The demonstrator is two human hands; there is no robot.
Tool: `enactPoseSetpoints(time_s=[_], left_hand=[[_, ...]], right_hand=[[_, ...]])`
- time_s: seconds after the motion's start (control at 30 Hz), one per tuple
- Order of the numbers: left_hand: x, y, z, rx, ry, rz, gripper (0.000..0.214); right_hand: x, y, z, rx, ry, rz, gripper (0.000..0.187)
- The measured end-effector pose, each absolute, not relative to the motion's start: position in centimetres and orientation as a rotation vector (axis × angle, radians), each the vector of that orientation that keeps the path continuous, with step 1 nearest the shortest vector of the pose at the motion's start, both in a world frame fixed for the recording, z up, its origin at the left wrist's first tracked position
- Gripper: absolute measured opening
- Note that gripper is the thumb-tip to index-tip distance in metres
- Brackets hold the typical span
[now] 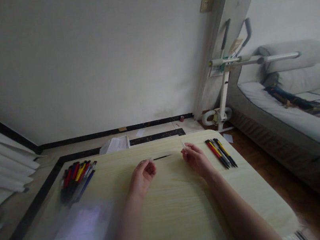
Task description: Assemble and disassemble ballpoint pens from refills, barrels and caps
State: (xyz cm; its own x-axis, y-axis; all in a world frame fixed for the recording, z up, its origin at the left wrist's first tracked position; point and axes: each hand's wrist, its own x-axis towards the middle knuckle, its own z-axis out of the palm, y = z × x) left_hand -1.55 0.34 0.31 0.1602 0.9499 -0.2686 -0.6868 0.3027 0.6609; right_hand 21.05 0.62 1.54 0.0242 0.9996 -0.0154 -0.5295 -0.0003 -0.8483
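Above the middle of the table, my left hand pinches the near end of a thin dark pen refill. The refill points right, toward my other hand, with its tip apart from it. My right hand is closed on a slim whitish tube, which sticks up past the fingertips; most of it is hidden, so I cannot tell its exact kind. Right of that hand, several pens lie side by side, in red, yellow, grey and black. A larger pile of mixed pens lies left of my left hand.
The pale wooden table has rounded corners. A clear plastic sheet or bag lies at its left, beside a blurred-out bright patch. White papers rest beyond the far edge. Exercise equipment and a grey sofa stand to the right.
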Motion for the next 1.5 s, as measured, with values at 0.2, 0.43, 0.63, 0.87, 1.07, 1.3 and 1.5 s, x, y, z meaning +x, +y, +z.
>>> enactPoseSetpoints(time_s=[0.2, 0.43, 0.63, 0.87, 1.07, 1.3, 1.5], left_hand=[[-1.49, 0.23, 0.61, 0.426, 0.747, 1.222, 0.012], [-1.46, 0.14, 0.79, 0.423, 0.737, 1.224, 0.012], [-1.49, 0.22, 0.57, 0.43, 0.741, 1.228, 0.013], [-1.49, 0.27, 0.58, 0.445, 0.747, 1.232, 0.01], [-1.46, 0.23, 0.69, 0.423, 0.749, 1.215, 0.012], [-1.43, 0.21, 0.71, 0.428, 0.74, 1.225, 0.012], [-1.41, 0.18, 0.77, 0.438, 0.74, 1.228, 0.01]], right_hand=[[21.14, 0.8, 1.26, -0.798, -0.732, 1.475, 0.027], [21.23, 1.03, 0.77, -0.788, -0.719, 1.467, 0.013], [21.18, 0.87, 0.99, -0.834, -0.703, 1.447, 0.015], [20.94, 0.62, 1.49, -0.855, -0.73, 1.463, 0.017], [20.91, 0.59, 1.59, -0.916, -0.754, 1.455, 0.023], [20.79, 0.74, 1.1, -0.889, -0.766, 1.45, 0.024], [20.41, 0.58, 1.29, -0.914, -0.816, 1.442, 0.032]])
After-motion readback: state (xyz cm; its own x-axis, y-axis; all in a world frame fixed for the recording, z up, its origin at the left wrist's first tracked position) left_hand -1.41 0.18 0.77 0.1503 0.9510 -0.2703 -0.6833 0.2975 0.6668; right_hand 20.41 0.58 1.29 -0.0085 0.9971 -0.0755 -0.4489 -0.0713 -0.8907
